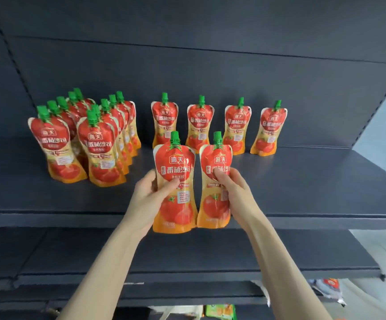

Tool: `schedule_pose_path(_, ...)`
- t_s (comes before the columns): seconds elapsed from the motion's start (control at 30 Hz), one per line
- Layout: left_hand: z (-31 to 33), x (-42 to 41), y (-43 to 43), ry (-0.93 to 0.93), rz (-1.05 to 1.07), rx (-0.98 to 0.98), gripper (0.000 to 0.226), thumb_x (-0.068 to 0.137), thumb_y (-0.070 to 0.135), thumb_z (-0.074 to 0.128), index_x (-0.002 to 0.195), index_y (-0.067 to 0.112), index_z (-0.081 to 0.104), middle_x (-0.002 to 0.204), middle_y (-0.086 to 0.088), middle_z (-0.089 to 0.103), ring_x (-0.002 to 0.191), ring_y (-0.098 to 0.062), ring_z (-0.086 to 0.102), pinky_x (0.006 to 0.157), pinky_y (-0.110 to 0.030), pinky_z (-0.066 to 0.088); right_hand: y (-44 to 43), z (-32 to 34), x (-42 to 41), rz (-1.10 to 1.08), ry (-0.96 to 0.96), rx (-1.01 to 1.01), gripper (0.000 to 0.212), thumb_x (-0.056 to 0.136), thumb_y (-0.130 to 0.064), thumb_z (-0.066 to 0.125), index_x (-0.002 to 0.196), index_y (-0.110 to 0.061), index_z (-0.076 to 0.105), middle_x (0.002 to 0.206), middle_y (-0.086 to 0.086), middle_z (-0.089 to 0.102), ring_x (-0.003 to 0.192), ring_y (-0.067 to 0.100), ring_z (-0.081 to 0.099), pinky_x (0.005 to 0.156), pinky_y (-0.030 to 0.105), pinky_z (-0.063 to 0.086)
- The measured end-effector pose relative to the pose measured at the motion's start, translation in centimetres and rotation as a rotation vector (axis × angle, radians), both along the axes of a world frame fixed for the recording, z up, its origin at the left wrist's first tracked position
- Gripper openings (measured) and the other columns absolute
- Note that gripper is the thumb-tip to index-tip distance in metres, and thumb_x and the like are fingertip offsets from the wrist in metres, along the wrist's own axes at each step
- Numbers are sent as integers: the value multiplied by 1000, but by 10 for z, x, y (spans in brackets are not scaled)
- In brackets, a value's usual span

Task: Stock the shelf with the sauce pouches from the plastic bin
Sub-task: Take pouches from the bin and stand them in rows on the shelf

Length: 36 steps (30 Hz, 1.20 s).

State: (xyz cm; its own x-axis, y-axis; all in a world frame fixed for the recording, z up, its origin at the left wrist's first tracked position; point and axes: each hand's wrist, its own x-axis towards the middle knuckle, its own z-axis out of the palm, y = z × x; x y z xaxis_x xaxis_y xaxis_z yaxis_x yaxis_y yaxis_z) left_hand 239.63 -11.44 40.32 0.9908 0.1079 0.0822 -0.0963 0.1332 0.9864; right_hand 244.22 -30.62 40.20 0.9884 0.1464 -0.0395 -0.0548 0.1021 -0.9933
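I see two sauce pouches held side by side over the front edge of the shelf. The left pouch and the right pouch are red and orange with a tomato picture, and each reads 海天 and 番茄沙司. Both stand tall, green caps up, fronts facing me. My left hand wraps round the left pouch's middle, and my right hand grips the right pouch. Farther back on the shelf stand four single pouches in a row, with two packed lines at the shelf's left.
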Motion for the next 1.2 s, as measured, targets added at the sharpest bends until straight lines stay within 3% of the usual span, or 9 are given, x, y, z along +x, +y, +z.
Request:
schedule_pose_path(0.13, 1, 56, 17, -48, 122, 99, 28, 75, 34, 74, 99, 24, 65, 98, 6, 73, 95, -12, 68, 82, -35, 52, 9, 10, 52, -50, -167, 11, 29, 82, -28, 71, 107, -15, 64, 98, 3, 74, 91, 20, 71, 79, 40, 57)
schedule_pose_path(0.33, -3, 129, 39, -74, 176, 151, 16, 82, 27, 70, 97, 28, 64, 99, 7, 72, 98, -12, 67, 81, -31, 51, 23, 8, 126, -77, -217, 32, 21, 82, -19, 72, 102, -16, 66, 96, 0, 75, 90, 17, 71, 75, 33, 57)
schedule_pose_path(0.57, -5, 184, 53, -86, 157, 116, 21, 85, 23, 67, 100, 37, 62, 100, 15, 71, 98, -3, 65, 75, -19, 48, 42, 5, 179, -97, -248, 51, 18, 81, -18, 74, 97, -20, 66, 95, 3, 74, 89, 18, 71, 75, 33, 57)
schedule_pose_path(0.73, -10, 205, 65, -85, 83, 59, 26, 86, 20, 66, 106, 37, 62, 107, 12, 70, 106, -6, 62, 83, -24, 46, 54, 0, 190, -109, -260, 31, 20, 83, -18, 71, 101, -20, 63, 96, 1, 73, 88, 15, 71, 73, 28, 58)
schedule_pose_path(0.83, -18, 206, 72, -60, 18, 73, 33, 79, 28, 72, 107, 41, 61, 109, 15, 69, 105, -1, 62, 85, -23, 46, 53, -6, 189, -85, -279, -55, 27, 83, -19, 71, 107, -21, 59, 101, -2, 71, 91, 11, 69, 74, 23, 57)
schedule_pose_path(0.9, -27, 205, 72, -20, 15, 113, 50, 65, 38, 78, 110, 40, 58, 113, 14, 67, 107, -4, 61, 88, -26, 47, 52, -15, 186, -82, -290, -145, 33, 82, -17, 72, 110, -20, 54, 106, -2, 67, 95, 9, 65, 77, 21, 56)
schedule_pose_path(1.0, -38, 204, 71, 12, 89, 168, 63, 63, 33, 83, 119, 29, 52, 117, 8, 64, 109, -9, 59, 90, -31, 49, 49, -31, 181, -115, -316, -233, 40, 82, -13, 72, 114, -13, 49, 113, 1, 63, 101, 12, 62, 84, 25, 53)
schedule_pose_path(1.1, -43, 204, 72, -16, 138, 176, 59, 68, 25, 82, 119, 21, 52, 114, 7, 64, 106, -9, 61, 85, -27, 52, 49, -41, 177, -165, -335, -330, 40, 84, -17, 70, 117, -10, 48, 115, -3, 61, 105, 12, 59, 82, 18, 48)
schedule_pose_path(1.2, -47, 205, 71, -68, 176, 206, 42, 71, 25, 80, 104, 28, 54, 109, 9, 66, 101, -7, 63, 85, -30, 54, 51, -43, 176, -162, -339, -390, 38, 86, -21, 67, 118, -15, 47, 113, -8, 58, 99, 3, 57, 72, 6, 46)
